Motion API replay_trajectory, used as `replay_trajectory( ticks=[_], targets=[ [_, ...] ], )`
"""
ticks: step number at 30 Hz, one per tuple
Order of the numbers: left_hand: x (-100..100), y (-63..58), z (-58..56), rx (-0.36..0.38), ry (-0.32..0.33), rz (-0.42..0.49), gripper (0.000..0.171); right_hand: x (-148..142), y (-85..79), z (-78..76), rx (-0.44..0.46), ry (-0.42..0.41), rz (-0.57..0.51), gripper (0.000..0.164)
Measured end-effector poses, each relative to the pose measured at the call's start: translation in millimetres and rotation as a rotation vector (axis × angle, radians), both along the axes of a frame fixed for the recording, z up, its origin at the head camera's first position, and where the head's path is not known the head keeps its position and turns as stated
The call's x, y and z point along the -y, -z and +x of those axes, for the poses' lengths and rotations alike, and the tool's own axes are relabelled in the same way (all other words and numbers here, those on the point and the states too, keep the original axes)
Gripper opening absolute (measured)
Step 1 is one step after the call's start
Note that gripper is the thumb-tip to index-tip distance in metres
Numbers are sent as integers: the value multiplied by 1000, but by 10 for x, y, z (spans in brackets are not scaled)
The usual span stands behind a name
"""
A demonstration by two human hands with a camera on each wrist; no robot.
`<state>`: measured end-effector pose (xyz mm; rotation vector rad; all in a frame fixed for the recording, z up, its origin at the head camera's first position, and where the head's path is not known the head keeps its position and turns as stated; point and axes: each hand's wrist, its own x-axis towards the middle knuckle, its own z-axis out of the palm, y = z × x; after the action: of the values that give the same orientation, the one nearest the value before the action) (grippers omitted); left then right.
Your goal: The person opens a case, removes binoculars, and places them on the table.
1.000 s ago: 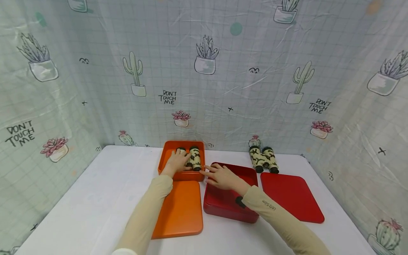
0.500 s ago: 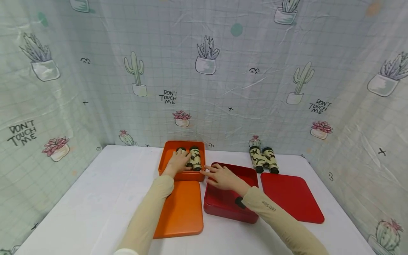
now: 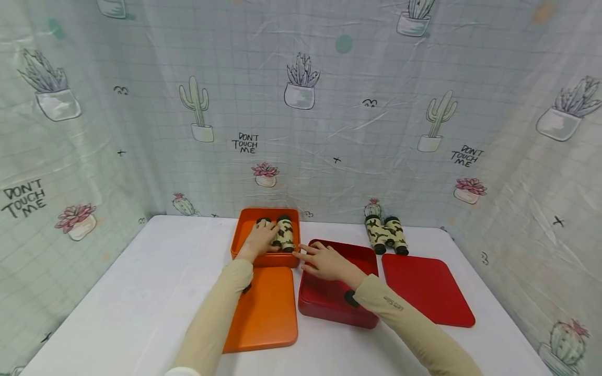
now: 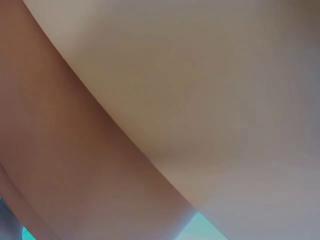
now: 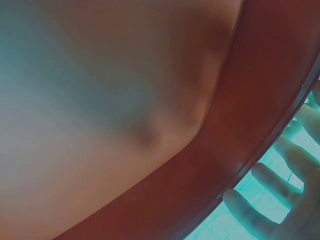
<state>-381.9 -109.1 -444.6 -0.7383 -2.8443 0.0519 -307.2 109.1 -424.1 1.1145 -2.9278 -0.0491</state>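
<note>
An orange box stands at the back middle, holding camouflage binoculars with black ends. My left hand reaches over the box's front wall and holds the binoculars' left barrel, with fingers and thumb lying across it; the hand hides much of that barrel. A red box sits beside it to the right. Above this one my right hand has its fingers spread, with the tips at the orange box's front right corner. In the right wrist view, extended fingers show past a reddish wall. The left wrist view is only blurred close surfaces.
An orange lid lies flat before the orange box. To the right of the red box lies a red lid. Behind it is a second pair of camouflage binoculars. A patterned curtain closes off the white table's back and sides.
</note>
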Motion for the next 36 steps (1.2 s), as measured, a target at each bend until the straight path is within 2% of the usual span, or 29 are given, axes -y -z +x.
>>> replay_trajectory(
  ticks=[5,18,32,36],
  targets=[
    [19,-22,14,-28,19,31,59,13,13,-9,10,13,4,44],
    [92,-91,0,-97,35,-16,60,8,49,-25,11,21,11,44],
    [190,-269,26,-151,81,11,61,16,25,-32,17,20,13,44],
    [208,-323,51,-181,94,-20,62,13,17,-26,20,20,12,44]
  ],
)
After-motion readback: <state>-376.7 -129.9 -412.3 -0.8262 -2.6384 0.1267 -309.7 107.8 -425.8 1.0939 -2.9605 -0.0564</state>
